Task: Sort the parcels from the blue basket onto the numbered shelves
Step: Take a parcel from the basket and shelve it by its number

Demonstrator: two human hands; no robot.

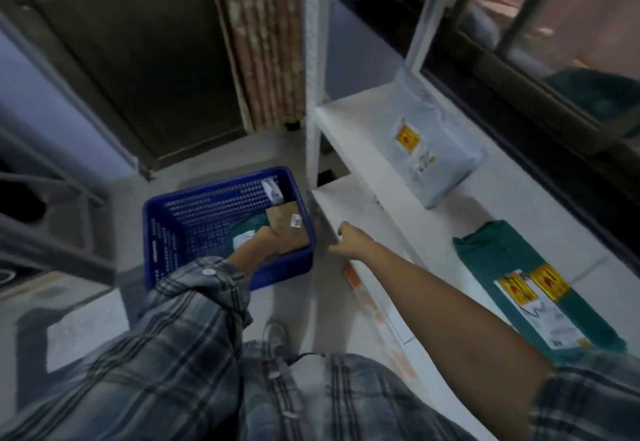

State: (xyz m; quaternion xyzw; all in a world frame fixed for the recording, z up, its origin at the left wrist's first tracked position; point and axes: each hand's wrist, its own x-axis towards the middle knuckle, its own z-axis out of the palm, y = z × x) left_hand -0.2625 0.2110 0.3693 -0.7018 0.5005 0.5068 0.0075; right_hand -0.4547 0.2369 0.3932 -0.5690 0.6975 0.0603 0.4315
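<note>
I look down at the white metal shelving unit (363, 136), my landmark, with a pick from the basket under way. On its upper board lies a pale grey plastic mailer bag (436, 150); on the board below, nearer me, a dark green wrapped parcel with yellow stickers (519, 281). Left of the unit, on the floor, stands the blue perforated plastic basket (194, 226). It holds a flat brown cardboard parcel (287, 226), a green bag (249, 227) under it and a small white packet (273, 191) at the far corner. My left hand (258, 243) reaches into the basket among the brown and green parcels; I cannot tell whether it has closed on either. My right hand (346, 240) hangs between basket and unit, loosely curled, holding nothing. Next, I judge, comes a firm grip, a lift clear of the rim, and reading the label for its shelf number.
</note>
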